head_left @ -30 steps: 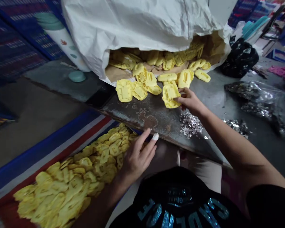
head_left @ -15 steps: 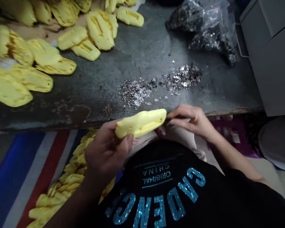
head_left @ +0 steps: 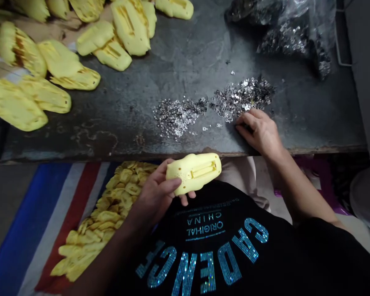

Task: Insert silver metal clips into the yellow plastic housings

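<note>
My left hand [head_left: 160, 189] is closed around a yellow plastic casing [head_left: 200, 170], thumb on top and fingers beneath. Its upper face shows a long battery compartment, screw holes and a cluster of tiny holes. At the near edge of the right pile of small metal contact plates [head_left: 234, 100], my right hand [head_left: 260, 131] rests with thumb and fingers drawn together. Whatever lies between those fingertips is too small to make out. A second pile of metal pieces [head_left: 179, 117] lies to the left, with a few loose ones in front.
Several yellow casings [head_left: 131, 28] lie on the table's left side. A clear plastic bag of metal pieces [head_left: 290, 37] sits at the back right. Below the table edge, many yellow casings [head_left: 107, 218] fill a striped sack [head_left: 61, 205]. A grey cabinet [head_left: 366, 74] stands at right.
My right hand has moved away from the casing, forward and right to the metal pile. The casing has turned in my left hand, so its battery compartment now faces up.
</note>
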The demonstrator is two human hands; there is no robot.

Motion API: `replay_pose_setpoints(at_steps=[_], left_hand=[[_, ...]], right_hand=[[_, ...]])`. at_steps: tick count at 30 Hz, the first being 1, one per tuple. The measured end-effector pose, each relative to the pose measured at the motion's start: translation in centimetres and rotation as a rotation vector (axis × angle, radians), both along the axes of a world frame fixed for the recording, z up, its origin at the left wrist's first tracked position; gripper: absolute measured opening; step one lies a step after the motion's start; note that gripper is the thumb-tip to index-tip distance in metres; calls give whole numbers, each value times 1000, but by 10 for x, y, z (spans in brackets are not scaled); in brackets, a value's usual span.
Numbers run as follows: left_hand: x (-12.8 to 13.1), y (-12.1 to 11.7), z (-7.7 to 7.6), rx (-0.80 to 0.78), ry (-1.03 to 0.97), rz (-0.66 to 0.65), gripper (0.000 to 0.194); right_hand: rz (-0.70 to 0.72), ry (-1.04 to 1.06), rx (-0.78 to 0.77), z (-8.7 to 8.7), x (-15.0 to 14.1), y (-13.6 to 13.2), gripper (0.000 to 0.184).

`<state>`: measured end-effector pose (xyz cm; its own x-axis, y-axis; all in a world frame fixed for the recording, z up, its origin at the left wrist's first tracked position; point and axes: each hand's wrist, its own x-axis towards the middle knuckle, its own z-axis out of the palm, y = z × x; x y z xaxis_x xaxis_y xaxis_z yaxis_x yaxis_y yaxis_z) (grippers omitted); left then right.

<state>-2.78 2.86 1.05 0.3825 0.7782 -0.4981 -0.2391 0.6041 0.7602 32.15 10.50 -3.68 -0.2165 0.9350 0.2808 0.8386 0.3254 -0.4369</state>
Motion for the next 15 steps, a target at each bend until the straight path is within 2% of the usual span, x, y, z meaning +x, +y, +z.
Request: replay_pose_setpoints(at_steps=[5, 9, 12, 15], left_hand=[[4, -1, -5, -25, -52, 15, 47], [4, -4, -11, -29, -104, 14, 42], [7, -4, -12, -27, -120, 21, 48], [10, -3, -10, -34, -120, 27, 50]], right_hand=[[43, -79, 58, 2, 18, -32, 26], [-32, 43, 71, 9, 24, -53, 26], [-137, 97, 43, 12, 17, -56, 18], [-162, 69, 14, 12, 8, -50, 17]])
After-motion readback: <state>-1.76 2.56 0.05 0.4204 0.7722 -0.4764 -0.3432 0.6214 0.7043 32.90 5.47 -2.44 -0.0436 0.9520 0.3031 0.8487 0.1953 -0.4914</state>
